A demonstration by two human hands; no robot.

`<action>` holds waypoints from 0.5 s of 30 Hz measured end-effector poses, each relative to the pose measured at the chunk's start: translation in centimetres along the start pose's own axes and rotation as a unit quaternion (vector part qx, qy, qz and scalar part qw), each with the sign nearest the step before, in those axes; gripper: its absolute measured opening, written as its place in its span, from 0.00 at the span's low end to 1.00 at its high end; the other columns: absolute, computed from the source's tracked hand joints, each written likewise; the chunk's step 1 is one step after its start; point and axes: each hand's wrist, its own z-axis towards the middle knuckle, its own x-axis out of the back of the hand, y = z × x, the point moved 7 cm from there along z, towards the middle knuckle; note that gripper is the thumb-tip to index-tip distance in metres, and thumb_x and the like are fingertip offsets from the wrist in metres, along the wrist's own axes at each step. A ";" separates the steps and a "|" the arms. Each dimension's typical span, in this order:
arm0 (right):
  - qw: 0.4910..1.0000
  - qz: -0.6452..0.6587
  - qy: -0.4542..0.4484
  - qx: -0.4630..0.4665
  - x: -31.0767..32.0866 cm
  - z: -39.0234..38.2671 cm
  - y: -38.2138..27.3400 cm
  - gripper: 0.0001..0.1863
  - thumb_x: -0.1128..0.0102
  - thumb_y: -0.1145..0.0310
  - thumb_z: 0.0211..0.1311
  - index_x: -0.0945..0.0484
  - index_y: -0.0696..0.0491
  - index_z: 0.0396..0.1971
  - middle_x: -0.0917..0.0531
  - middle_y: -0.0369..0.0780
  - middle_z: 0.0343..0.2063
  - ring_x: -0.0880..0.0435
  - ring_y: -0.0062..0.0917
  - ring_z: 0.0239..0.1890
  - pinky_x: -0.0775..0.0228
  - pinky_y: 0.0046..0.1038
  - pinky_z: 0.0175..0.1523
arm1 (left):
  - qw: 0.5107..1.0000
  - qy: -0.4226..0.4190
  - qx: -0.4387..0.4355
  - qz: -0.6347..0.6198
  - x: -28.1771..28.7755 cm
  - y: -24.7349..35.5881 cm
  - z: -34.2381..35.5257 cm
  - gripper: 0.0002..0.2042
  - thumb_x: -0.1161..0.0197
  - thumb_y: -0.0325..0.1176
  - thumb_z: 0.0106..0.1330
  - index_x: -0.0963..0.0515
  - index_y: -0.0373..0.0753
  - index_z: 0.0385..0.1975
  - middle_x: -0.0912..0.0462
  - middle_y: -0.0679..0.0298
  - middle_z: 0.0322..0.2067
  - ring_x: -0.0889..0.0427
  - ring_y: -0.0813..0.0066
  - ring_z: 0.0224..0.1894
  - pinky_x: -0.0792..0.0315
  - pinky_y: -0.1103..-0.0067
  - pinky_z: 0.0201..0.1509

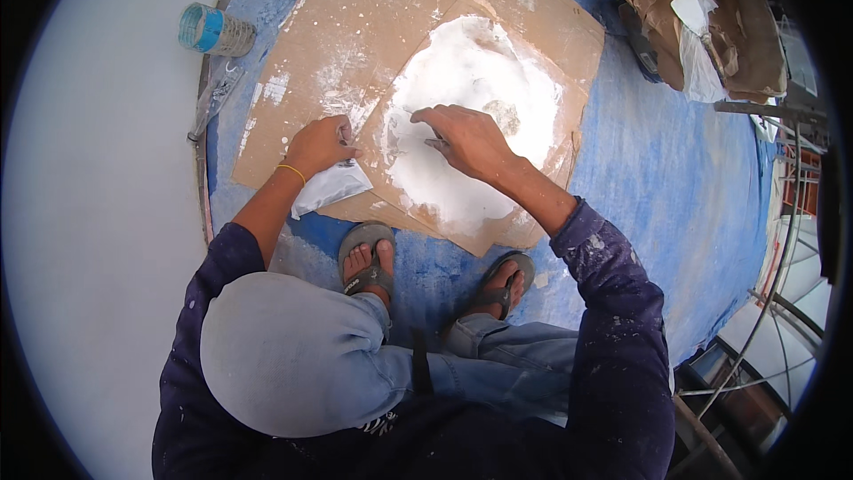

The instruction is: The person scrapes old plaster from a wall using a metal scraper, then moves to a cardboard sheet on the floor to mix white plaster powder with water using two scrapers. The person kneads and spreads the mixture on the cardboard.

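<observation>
I squat over a cardboard sheet (533,27) lying on a blue tarp (675,169). A mound of white powder or plaster (471,98) is spread across the cardboard. My right hand (466,138) rests on the left part of the mound, fingers curled around a small thin tool that is mostly hidden. My left hand (318,144) grips the top of a small white plastic bag (327,187) at the cardboard's left edge. My sandalled feet (369,258) stand on the tarp just below the cardboard.
A white wall (98,169) fills the left side. A plastic bottle with a blue label (213,29) lies at the wall's foot. A crumpled brown paper sack (711,27) sits at upper right. Metal rods and wires (782,240) run along the right edge.
</observation>
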 end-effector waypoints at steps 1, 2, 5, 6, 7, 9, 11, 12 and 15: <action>0.996 -0.048 0.027 0.064 0.2 -2.4 -0.3 0.16 0.43 0.74 0.57 0.27 0.49 0.47 0.20 0.41 0.38 0.19 0.35 0.42 0.26 0.36 0.44 | 1.000 0.019 -0.016 0.015 0.3 0.0 0.1 0.19 0.22 0.43 0.48 0.21 0.39 0.32 0.16 0.57 0.33 0.16 0.59 0.38 0.24 0.69 0.42; 0.992 -0.063 -0.067 0.082 -1.6 -5.6 -0.2 0.16 0.43 0.74 0.57 0.26 0.48 0.47 0.22 0.39 0.38 0.20 0.33 0.43 0.28 0.35 0.48 | 1.000 0.008 -0.003 0.016 0.1 -0.4 0.2 0.19 0.22 0.43 0.48 0.22 0.40 0.33 0.16 0.57 0.32 0.16 0.57 0.38 0.24 0.67 0.42; 0.964 -0.131 -0.153 0.171 -5.1 -13.1 -0.3 0.19 0.42 0.71 0.56 0.24 0.47 0.50 0.23 0.35 0.45 0.24 0.28 0.51 0.36 0.36 0.60 | 1.000 0.019 -0.005 0.005 0.4 -0.4 0.6 0.20 0.22 0.42 0.47 0.22 0.39 0.32 0.16 0.57 0.31 0.16 0.58 0.36 0.25 0.68 0.41; 0.972 -0.127 -0.108 0.164 -5.2 -14.1 -0.1 0.22 0.41 0.70 0.55 0.25 0.47 0.52 0.23 0.35 0.47 0.25 0.28 0.52 0.37 0.38 0.62 | 1.000 0.015 -0.007 0.006 0.3 -0.2 0.8 0.19 0.22 0.42 0.47 0.22 0.39 0.32 0.16 0.57 0.31 0.16 0.58 0.37 0.25 0.67 0.41; 0.975 -0.123 -0.105 0.151 -5.8 -14.9 0.2 0.24 0.39 0.69 0.54 0.26 0.47 0.54 0.23 0.35 0.50 0.25 0.29 0.54 0.39 0.40 0.63 | 1.000 0.005 -0.007 0.005 0.2 0.0 1.0 0.19 0.22 0.42 0.46 0.22 0.39 0.32 0.16 0.57 0.31 0.16 0.57 0.37 0.25 0.67 0.41; 0.981 -0.108 -0.115 0.117 -7.1 -15.2 0.5 0.30 0.38 0.66 0.52 0.28 0.47 0.59 0.24 0.36 0.54 0.26 0.29 0.56 0.41 0.42 0.65 | 1.000 -0.004 -0.018 -0.007 0.0 0.6 1.3 0.18 0.22 0.41 0.47 0.22 0.40 0.32 0.15 0.58 0.32 0.15 0.57 0.38 0.24 0.67 0.42; 0.988 -0.084 -0.108 0.069 -7.8 -14.4 0.7 0.35 0.36 0.64 0.50 0.31 0.46 0.63 0.25 0.37 0.57 0.27 0.29 0.58 0.42 0.44 0.66 | 0.998 -0.009 -0.044 -0.040 -0.2 1.4 1.4 0.17 0.22 0.40 0.47 0.21 0.40 0.32 0.15 0.58 0.32 0.15 0.57 0.38 0.24 0.67 0.42; 0.992 -0.096 -0.057 0.058 -7.5 -13.9 0.6 0.37 0.37 0.62 0.50 0.32 0.48 0.64 0.26 0.38 0.57 0.27 0.31 0.58 0.41 0.45 0.66 | 0.999 -0.005 -0.034 -0.018 -0.3 1.4 1.5 0.17 0.22 0.40 0.48 0.21 0.41 0.33 0.15 0.58 0.33 0.15 0.57 0.38 0.24 0.68 0.42; 0.988 -0.126 -0.064 0.067 -8.5 -13.5 0.3 0.35 0.38 0.62 0.53 0.32 0.49 0.64 0.26 0.38 0.57 0.27 0.32 0.59 0.41 0.46 0.66 | 1.000 -0.007 -0.027 -0.001 -0.4 1.4 1.6 0.17 0.23 0.40 0.49 0.21 0.40 0.34 0.14 0.58 0.33 0.15 0.57 0.39 0.24 0.68 0.43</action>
